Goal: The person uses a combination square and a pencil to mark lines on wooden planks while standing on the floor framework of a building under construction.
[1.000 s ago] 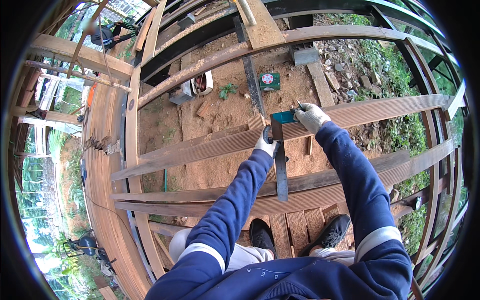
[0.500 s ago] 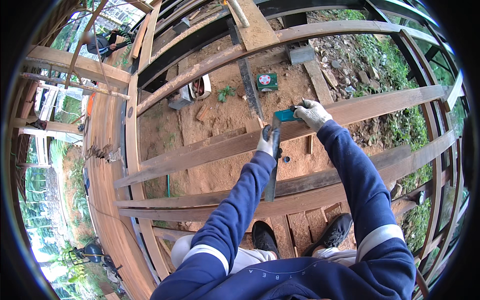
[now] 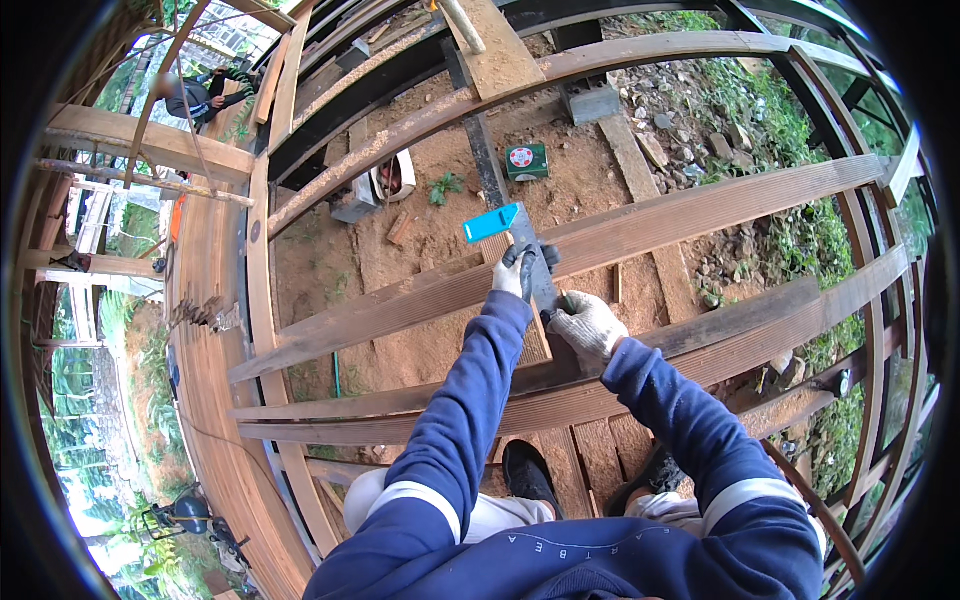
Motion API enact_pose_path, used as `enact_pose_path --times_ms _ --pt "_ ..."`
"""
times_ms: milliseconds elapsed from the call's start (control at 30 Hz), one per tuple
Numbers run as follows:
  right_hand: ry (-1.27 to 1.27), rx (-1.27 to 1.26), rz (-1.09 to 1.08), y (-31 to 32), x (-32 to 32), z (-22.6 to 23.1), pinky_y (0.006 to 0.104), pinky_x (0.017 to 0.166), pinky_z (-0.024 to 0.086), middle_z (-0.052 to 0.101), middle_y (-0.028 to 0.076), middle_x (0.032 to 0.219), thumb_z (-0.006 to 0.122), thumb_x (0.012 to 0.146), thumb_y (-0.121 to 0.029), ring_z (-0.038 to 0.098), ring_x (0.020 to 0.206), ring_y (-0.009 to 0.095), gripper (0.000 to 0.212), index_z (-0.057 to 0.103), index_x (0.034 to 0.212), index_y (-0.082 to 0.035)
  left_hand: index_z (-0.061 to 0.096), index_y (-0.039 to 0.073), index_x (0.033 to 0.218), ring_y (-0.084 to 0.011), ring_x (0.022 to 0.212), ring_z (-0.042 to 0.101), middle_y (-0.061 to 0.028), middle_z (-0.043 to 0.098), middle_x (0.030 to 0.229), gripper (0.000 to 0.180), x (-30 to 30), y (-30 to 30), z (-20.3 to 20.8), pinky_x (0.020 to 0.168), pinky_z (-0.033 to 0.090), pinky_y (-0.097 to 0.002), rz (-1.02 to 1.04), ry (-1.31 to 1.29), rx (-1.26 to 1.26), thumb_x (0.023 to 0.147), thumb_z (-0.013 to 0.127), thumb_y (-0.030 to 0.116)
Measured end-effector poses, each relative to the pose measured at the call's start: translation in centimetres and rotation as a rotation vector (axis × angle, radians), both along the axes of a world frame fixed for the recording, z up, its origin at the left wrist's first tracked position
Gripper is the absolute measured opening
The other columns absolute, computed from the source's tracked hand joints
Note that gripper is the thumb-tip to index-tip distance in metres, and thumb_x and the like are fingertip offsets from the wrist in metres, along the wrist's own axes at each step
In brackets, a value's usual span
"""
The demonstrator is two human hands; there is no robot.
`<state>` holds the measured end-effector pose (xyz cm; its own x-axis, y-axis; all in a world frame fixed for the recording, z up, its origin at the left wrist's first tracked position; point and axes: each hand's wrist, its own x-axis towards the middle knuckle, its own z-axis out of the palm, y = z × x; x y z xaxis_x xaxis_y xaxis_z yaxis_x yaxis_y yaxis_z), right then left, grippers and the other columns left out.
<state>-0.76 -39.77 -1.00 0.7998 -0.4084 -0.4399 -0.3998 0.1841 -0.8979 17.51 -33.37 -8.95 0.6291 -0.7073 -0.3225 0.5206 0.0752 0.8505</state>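
A try square with a bright blue handle (image 3: pixel 489 222) and a grey metal blade (image 3: pixel 541 281) lies across the upper grooved plank (image 3: pixel 690 222). My left hand (image 3: pixel 515 272), in a white glove with dark fingers, is closed around the blade below the handle. At the blade's lower end is my right hand (image 3: pixel 590 326), also gloved. Its fingers are pinched together by the blade's edge. A small dark tip shows at them, too small to name.
Two more planks (image 3: pixel 390 428) run across in front of my shoes. Beyond are sandy ground, a green box (image 3: pixel 526 162), a white container (image 3: pixel 396 178) and a concrete block (image 3: pixel 592 103). Boards are stacked at left (image 3: pixel 215 400). Another person (image 3: pixel 190 97) sits at far left.
The square has turned, its handle swinging to the left and its blade angling down to the right. My right hand has left the handle and come down to the blade's lower end.
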Motion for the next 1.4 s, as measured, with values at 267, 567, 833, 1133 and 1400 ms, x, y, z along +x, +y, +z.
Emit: enact_pose_path --times_ms 267,567,833,1133,1400 --pt "0.148 0.052 0.048 -1.1 -1.1 -0.2 0.0322 0.069 0.052 0.069 0.004 0.079 0.062 0.093 -0.011 0.063 0.074 0.014 0.018 0.072 0.106 -0.005 0.071 0.015 0.105 -0.0361 0.107 0.066 -0.0157 0.071 0.107 0.03 2.8 -0.2 3.0 0.093 0.052 -0.0479 0.042 -1.379 0.937 0.087 0.078 0.038" --pt "0.325 -0.235 0.228 -1.8 -0.7 -0.7 0.0401 0.082 0.056 0.074 0.021 0.093 0.065 0.088 -0.023 0.073 0.09 0.035 0.028 0.074 0.108 -0.006 0.06 0.022 0.142 -0.0391 0.131 0.054 -0.0171 0.061 0.136 0.066 6.4 -1.4 -0.3 0.111 0.045 -0.0483 -0.361 -1.244 1.004 0.086 0.077 0.052" --pt "0.155 -0.228 0.064 -2.2 -2.8 0.2 0.0342 0.077 0.055 0.072 0.008 0.083 0.072 0.084 -0.014 0.068 0.079 0.02 0.024 0.074 0.106 -0.004 0.067 0.019 0.128 -0.0371 0.122 0.059 -0.0154 0.065 0.125 0.054 5.7 -1.2 -0.3 0.104 0.05 -0.0471 -0.225 -1.247 0.954 0.081 0.084 0.038" --pt "0.222 0.054 0.118 -3.1 -0.9 -1.6 0.0307 0.055 0.048 0.067 0.002 0.078 0.06 0.088 -0.008 0.058 0.063 0.013 0.02 0.071 0.104 -0.006 0.062 0.013 0.132 -0.0378 0.126 0.058 -0.0191 0.059 0.131 0.056 6.5 -1.1 -0.3 0.104 0.05 -0.0463 0.011 -1.19 0.803 0.083 0.084 0.03" --pt "0.244 0.12 0.006 -3.9 -1.8 -1.5 0.031 0.052 0.047 0.065 0.003 0.077 0.055 0.089 -0.006 0.057 0.06 0.013 0.022 0.07 0.105 -0.004 0.019 0.019 0.165 -0.0414 0.156 0.018 -0.0212 0.022 0.167 0.129 1.2 4.6 1.3 0.127 0.011 -0.0599 -0.456 -1.712 0.871 0.067 0.083 0.072"
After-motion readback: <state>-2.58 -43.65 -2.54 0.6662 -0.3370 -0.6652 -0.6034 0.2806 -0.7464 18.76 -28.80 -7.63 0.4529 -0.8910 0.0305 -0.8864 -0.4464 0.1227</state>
